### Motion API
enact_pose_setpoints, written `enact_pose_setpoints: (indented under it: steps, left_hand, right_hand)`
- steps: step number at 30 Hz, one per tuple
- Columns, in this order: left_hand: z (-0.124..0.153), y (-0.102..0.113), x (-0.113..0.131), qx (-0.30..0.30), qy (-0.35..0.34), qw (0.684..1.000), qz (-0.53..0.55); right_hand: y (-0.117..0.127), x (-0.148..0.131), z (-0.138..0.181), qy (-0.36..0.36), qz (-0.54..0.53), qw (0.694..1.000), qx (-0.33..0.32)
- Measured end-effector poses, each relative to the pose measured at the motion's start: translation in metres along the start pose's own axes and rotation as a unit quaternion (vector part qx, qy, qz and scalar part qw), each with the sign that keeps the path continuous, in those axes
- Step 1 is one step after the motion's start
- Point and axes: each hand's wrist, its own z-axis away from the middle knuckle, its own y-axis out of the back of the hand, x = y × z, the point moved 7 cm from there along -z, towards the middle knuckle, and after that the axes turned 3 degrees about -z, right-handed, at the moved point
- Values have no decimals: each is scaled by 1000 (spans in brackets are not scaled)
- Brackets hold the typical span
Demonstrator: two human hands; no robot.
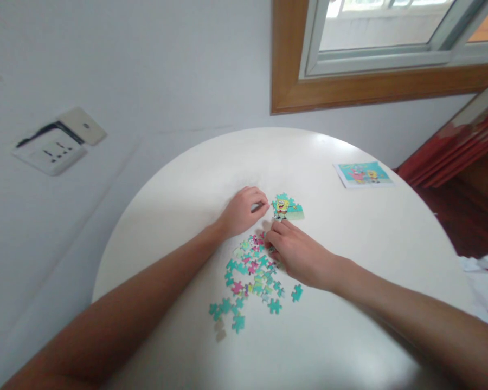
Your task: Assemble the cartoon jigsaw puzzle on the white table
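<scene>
Nearest the camera, the left forearm (162, 279) and right forearm (398, 298) reached in from the lower corners, both bare, over a round white table (370, 233). The joined puzzle section (293, 214) lay just right of the left hand's fingertips and just beyond the right hand's: teal, pale green along the bottom, yellow cartoon figure on it, upper edge ragged.

The left hand (244, 212) had its thumb and fingers drawn close together beside the section's left edge; whether a piece sat between them, could not tell. The right hand (295, 252) was palm down, fingers curled in narrow over the far right part of the loose pieces (258, 284); could not tell what, if anything, it gripped.

Loose pieces spread below and between the hands, mostly teal, some pink and pale green, several overlapping. One teal piece (296, 293) lay apart, just below the right wrist. A small group sat farther toward the body, with a tan piece (220, 329) at its near end.

Well beyond the right hand, a picture card (365, 174) showed pink and yellow cartoon figures on teal. Past the table: white wall (154, 65), a wall socket (55, 151) far out left of the left hand, a wood-framed window (374, 27) ahead of the right, a red curtain (451, 146) farther right.
</scene>
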Motion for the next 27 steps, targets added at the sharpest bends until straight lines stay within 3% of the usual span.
enact_pose_setpoints:
  steps: [3,6,9,14,21,24,27]
  left_hand:
    - [0,1,1,3,-3,1000,6]
    - [0,4,4,12,-7,1000,20]
    - [0,8,11,23,-24,999,33]
    - [1,6,25,-8,-86,995,40]
    - [3,0,30,-45,-110,993,9]
    - [3,-1,25,-53,-79,995,-8]
    - [3,-2,16,-56,-38,997,-26]
  right_hand:
    - [7,3,0,7,-55,998,19]
    - [21,25,-2,-25,-171,982,73]
    - [33,62,-4,-91,-269,946,155]
    - [29,90,-8,-148,-409,883,178]
    - [21,86,-10,-145,-437,868,184]
    - [25,86,-10,-137,-380,892,203]
    - [40,89,-5,-140,-271,916,262]
